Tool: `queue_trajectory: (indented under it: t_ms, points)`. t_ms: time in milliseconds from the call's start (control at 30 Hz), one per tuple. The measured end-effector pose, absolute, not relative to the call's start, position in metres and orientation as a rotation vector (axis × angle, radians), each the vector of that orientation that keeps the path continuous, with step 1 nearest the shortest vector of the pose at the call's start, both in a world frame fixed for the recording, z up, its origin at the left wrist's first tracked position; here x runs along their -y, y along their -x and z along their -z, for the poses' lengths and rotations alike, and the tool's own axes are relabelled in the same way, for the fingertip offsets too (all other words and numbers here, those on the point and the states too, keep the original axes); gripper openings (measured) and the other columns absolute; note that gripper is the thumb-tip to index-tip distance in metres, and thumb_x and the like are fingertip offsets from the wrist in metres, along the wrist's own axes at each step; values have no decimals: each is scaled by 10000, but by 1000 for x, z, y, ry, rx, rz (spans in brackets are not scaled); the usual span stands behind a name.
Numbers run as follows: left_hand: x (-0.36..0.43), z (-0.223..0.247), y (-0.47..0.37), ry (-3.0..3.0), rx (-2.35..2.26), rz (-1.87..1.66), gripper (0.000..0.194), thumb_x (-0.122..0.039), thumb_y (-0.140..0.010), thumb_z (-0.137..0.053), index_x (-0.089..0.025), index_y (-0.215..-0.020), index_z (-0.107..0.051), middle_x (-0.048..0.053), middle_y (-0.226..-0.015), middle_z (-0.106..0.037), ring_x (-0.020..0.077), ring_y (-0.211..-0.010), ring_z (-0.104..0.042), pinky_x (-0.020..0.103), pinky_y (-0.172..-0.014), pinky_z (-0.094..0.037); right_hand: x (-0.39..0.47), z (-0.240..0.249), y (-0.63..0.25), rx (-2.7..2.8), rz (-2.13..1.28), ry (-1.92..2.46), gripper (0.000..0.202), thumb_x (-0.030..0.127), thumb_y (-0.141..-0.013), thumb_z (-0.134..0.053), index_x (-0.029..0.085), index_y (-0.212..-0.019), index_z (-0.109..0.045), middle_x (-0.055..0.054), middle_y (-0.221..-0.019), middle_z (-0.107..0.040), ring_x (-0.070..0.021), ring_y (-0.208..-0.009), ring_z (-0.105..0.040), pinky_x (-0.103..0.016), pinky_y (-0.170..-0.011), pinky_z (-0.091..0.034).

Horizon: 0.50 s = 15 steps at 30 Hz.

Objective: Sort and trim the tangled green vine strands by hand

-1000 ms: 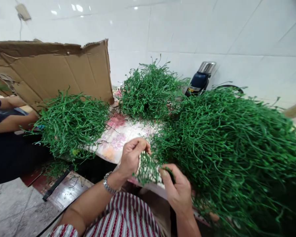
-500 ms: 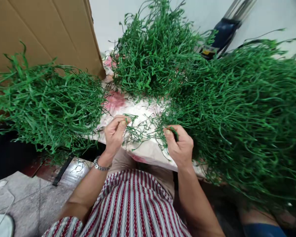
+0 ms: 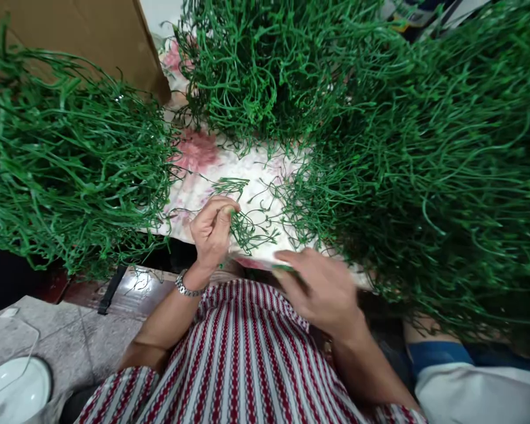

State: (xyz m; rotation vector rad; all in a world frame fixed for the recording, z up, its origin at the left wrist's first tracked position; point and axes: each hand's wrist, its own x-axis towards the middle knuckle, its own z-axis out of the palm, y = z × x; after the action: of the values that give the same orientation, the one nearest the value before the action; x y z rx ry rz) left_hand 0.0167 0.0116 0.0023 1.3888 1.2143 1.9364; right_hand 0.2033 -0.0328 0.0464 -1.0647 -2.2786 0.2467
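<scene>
My left hand [image 3: 212,231] is closed in a pinch over the near part of the flowered cloth [image 3: 189,150], with thin green stems between thumb and fingers. Loose green stems [image 3: 251,232] lie just right of it, and a small row of stems [image 3: 230,185] lies beyond it. My right hand [image 3: 320,288] is near the cloth's front edge, blurred by motion; a bit of green shows at its fingertips, but its grip is unclear. A big heap of green stems [image 3: 446,176] spreads beyond and right of my right hand.
Another green pile [image 3: 70,165] lies at the left, before a cardboard box [image 3: 92,41]. A third pile [image 3: 256,76] stands at the back. A white round object [image 3: 17,383] is on the floor at lower left. Another person's leg [image 3: 437,347] shows at lower right.
My right hand has moved toward my body and its fingers have loosened from a tight pinch. My left hand keeps its pinch. The view has tilted down, nearer the piles.
</scene>
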Motion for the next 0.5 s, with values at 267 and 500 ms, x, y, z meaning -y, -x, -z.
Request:
queue_trajectory:
  t_ms: [267,500]
  points:
    - [-15,-3,-22,-1136,-1250,-1867,246,-386,-830,-541,-164,-774,-632,0,-658,-599,99,-609,-564,236,-626,-464,13,3,-169,2359,-385,1162,171,204,-853,-459,169,-818,-623,-39,-702,-599,-128,-637,-536,-231,-594,-401]
    - [-13,-16,-2,-1532,-1258,-1937,443,-372,-799,-584,-231,-1213,-513,79,-1178,-550,221,-1129,-508,393,-976,-409,5,-32,-193,1857,-1032,1152,248,352,-833,-531,170,-665,-513,30,-582,-458,-79,-539,-427,-193,-514,-349]
